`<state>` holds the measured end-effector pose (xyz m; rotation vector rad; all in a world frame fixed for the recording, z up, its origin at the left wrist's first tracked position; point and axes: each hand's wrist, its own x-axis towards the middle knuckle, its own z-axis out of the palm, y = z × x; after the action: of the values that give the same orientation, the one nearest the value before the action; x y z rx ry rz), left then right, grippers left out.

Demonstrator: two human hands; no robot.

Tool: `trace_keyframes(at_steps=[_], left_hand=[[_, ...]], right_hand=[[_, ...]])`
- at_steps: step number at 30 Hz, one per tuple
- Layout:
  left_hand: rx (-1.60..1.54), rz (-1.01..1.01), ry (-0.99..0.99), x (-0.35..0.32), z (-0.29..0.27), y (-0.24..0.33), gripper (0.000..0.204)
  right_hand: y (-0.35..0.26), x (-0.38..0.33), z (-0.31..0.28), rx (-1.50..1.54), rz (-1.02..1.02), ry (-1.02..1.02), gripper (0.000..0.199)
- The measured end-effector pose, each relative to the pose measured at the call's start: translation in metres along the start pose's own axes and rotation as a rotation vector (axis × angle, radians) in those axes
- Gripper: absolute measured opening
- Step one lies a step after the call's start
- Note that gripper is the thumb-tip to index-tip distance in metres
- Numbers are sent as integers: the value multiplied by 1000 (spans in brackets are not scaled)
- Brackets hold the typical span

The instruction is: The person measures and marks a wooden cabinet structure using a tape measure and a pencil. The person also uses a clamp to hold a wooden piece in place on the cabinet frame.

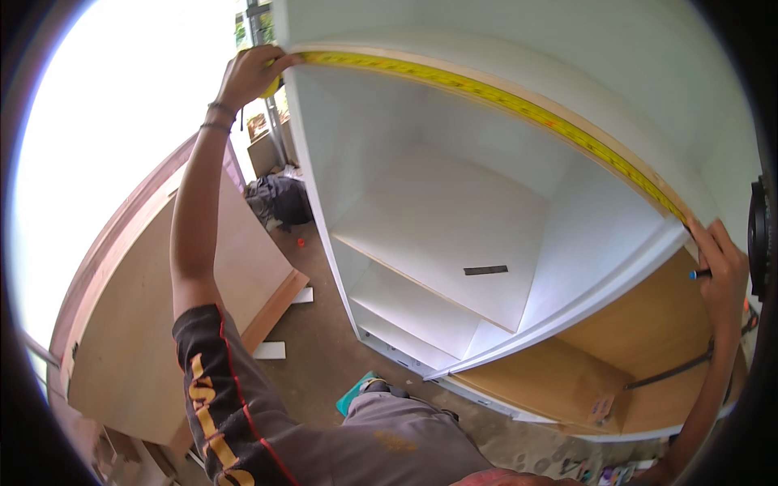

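Observation:
A yellow tape measure [551, 123] is stretched along the front edge of an upper board of a white cabinet [318, 186]. At the cabinet's left corner, my left hand [251, 77] is closed round the tape's yellow case, which shows partly below the fingers. My right hand [723, 263] pinches the far end of the blade at the right side of the same edge. A pen with a blue tip [699, 275] sticks out from that hand. Beneath the tape, a short dark strip [485, 270] lies on a white shelf [438, 219].
A brown-backed compartment [600, 340] adjoins the cabinet on the right. Large wooden panels [154, 300] lean at the left. A black bag [278, 201] and white offcuts [270, 350] lie on the floor [316, 324]. Small items [620, 472] are scattered at lower right.

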<state>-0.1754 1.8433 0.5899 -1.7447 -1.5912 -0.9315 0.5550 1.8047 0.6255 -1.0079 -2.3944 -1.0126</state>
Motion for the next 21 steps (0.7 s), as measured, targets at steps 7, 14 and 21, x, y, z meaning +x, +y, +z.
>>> trace_keyframes(at_steps=[7, 14, 21], left_hand=[[83, -60, 11, -12, -2, -69, 54], [451, 323, 34, -7, -12, -134, 29], [13, -61, -144, -7, -31, -92, 51]], right_hand=[[-1, 1, 8, -39, 26, -22, 56], [12, -4, 9, -19, 40, -53, 59], [13, -8, 8, -8, 28, -49, 62]])
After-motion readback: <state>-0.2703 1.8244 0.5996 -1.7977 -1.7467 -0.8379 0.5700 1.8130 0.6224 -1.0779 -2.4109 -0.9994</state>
